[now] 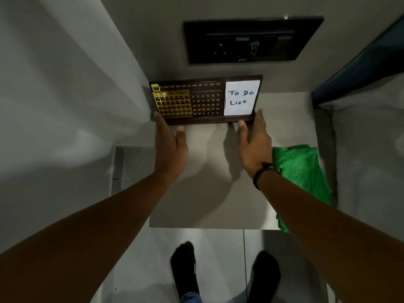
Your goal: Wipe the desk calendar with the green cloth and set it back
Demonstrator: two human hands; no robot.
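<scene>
Both hands, left (169, 145) and right (254, 142), grip the lower corners of the wooden desk calendar (205, 99) standing at the back of the worktop (209, 193); the green cloth (301, 176) lies beside the right wrist.

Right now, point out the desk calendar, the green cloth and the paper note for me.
desk calendar (207, 102), head view, on its dark date grid.
green cloth (299, 169), head view, on the folded middle of it.
paper note (241, 98), head view, on the handwritten white sheet.
</scene>
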